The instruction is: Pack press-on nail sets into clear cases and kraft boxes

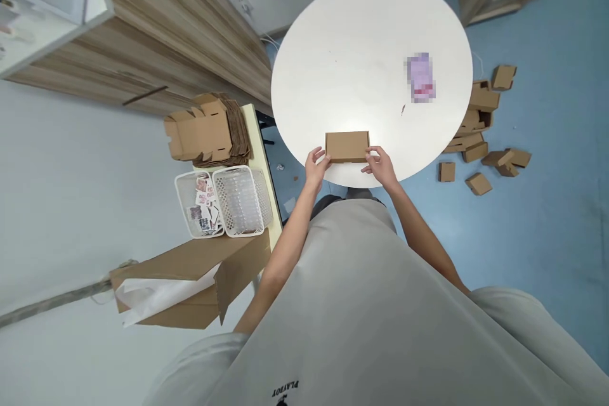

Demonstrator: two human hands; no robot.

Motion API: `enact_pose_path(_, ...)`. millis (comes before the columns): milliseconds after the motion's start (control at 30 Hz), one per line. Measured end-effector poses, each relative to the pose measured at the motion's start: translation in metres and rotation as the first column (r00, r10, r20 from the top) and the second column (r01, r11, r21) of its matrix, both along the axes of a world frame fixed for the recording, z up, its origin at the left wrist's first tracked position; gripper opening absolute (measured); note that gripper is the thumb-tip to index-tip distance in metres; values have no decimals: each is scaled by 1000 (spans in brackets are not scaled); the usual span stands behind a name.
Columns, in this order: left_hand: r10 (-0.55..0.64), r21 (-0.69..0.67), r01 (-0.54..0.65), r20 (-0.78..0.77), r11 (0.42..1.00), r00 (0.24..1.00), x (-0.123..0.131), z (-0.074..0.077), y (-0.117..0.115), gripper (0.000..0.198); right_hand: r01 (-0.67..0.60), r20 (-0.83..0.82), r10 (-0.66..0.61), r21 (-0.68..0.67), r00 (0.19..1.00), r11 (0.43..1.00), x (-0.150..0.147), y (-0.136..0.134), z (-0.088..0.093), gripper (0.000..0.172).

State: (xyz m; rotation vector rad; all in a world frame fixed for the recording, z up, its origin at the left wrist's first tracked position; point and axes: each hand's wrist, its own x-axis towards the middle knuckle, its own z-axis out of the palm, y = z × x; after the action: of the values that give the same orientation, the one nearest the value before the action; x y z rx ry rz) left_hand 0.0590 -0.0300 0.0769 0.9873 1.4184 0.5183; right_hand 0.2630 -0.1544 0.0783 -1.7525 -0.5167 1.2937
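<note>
A small brown cardboard box (347, 146) with its lid closed sits at the near edge of the round white table (361, 32). My left hand (316, 166) grips its left end, fingers along the side and thumb near the front corner. At the opposite end, my right hand (380, 166) holds the right front corner between thumb and fingers. Farther back on the tabletop, to the right, lies a purple item (420, 78) that is blurred into blocks, and a small reddish scrap (403, 110) is near it.
Several small cardboard boxes (478, 184) lie piled on the blue floor at right. On my left, a pale side table (259, 158) bears stacked unfolded boxes (204, 133), a white basket of small packets (202, 206), another white basket (239, 202) and a large open carton (181, 260).
</note>
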Motion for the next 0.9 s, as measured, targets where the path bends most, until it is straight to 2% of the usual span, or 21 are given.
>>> enact_pose_path(67,57,-24,-56,59,998,997,-4,2,-12,54,29,-24,-28,35,999,999,-6,-4,0,65)
enact_pose_path(200,177,-47,-171,180,984,968,-13,5,-40,48,64,-42,-60,90,997,994,-19,-21,4,70)
enact_pose_path(400,253,-38,-252,262,967,931,-12,5,-106,44,89,62,-96,113,993,990,-28,-71,17,70)
enact_pose_path(533,232,-46,-228,255,973,939,11,7,-154,45,126,140,-144,131,980,983,-20,-124,28,68)
enact_pose_path(667,197,-88,-179,280,980,940,38,16,-194,40,150,227,-170,102,959,983,-3,-183,37,69)
enact_pose_path(767,162,-109,-135,298,985,941,54,23,-217,33,193,253,-208,83,945,978,10,-217,36,67)
enact_pose_path(900,108,-105,-82,280,991,954,71,24,-233,29,262,225,-275,89,935,961,26,-242,27,62)
